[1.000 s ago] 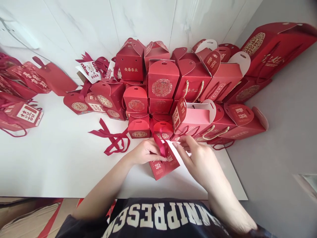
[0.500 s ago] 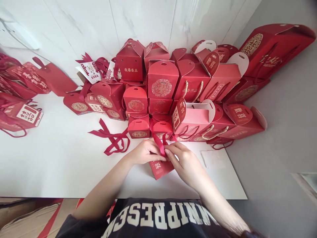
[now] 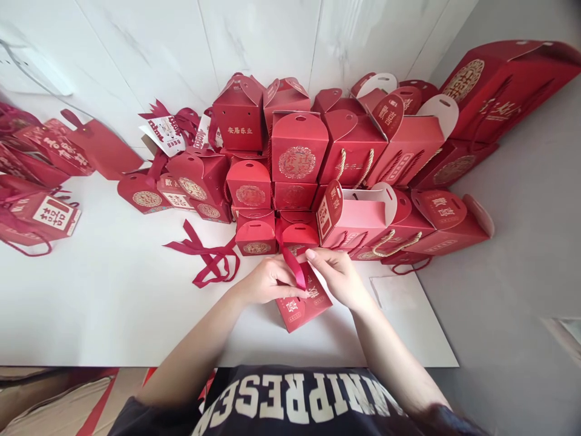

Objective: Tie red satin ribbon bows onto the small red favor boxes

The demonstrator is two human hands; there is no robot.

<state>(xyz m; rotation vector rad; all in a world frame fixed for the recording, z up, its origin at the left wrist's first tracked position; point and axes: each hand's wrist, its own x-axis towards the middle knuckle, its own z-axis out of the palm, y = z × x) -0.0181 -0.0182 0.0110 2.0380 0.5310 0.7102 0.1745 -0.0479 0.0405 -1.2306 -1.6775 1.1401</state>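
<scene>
Back wall: white marble-veined tiles
Table: white-topped
Side wall: grey, beyond table's right edge
Socket plate: above far edge, left, crossed by cable
Cardboard: below near edge, left
Light: pale, diffuse

Bright, even, diffuse light fills the view, its source out of frame; glossy streaks shine on the tiled wall and a pale sheen on the bench. Shadows stay soft. Wide-angle distortion stretches the large box at right; lettering on the nearest box looks slightly smeared
</scene>
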